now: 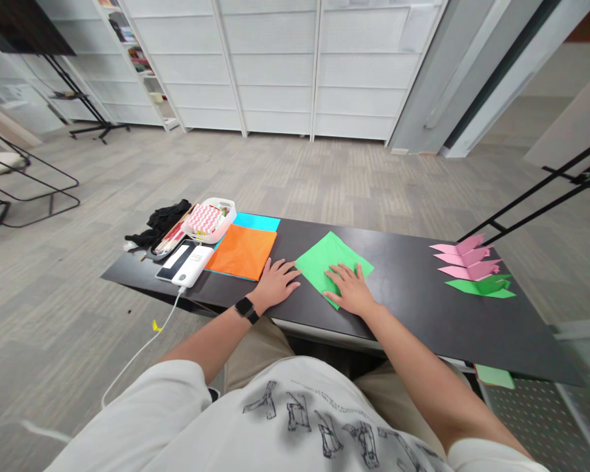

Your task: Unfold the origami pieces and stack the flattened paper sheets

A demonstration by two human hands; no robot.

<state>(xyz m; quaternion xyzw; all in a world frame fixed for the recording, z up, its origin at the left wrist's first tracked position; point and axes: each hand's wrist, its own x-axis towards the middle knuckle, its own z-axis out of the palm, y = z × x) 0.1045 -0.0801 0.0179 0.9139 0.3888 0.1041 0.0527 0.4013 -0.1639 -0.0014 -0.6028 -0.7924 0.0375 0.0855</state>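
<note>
A square green sheet of paper (324, 252) lies flat on the dark table, turned so that one corner points away from me. My right hand (350, 288) rests on its right half with the fingers spread. Beside the sheet's left corner, my left hand (276, 283) lies on the tabletop with its fingers apart; the fingertips come close to that corner, and whether they touch it I cannot tell. A stack of orange paper (243, 251) is just left of my left hand, over blue paper (258, 221). Neither hand grips anything.
Folded pink paper figures (467, 255) and a green one (482, 286) stand at the table's right. On the left are a white basket (221, 226), a white device (185, 262) with a cable (142, 347), and black cloth (162, 223). A black stand (535, 190) is beyond the right end.
</note>
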